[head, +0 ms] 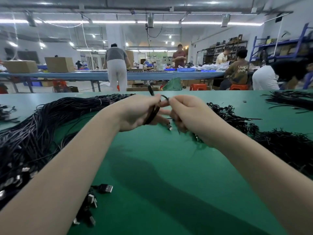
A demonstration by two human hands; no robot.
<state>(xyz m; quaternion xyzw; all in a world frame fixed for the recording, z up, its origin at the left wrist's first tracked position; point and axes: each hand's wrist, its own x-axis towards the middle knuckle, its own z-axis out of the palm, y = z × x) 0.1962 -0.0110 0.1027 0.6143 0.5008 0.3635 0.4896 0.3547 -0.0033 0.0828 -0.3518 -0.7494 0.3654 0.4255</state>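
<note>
A large heap of loose black USB cables (33, 133) lies at the left of the green table (152, 167). The left hand (140, 112) curls around a coiled black cable (152, 114), raised above the table's middle. The right hand (188, 116) pinches the cable's loop, fingers bent. Bundled black cables (279, 146) lie right.
</note>
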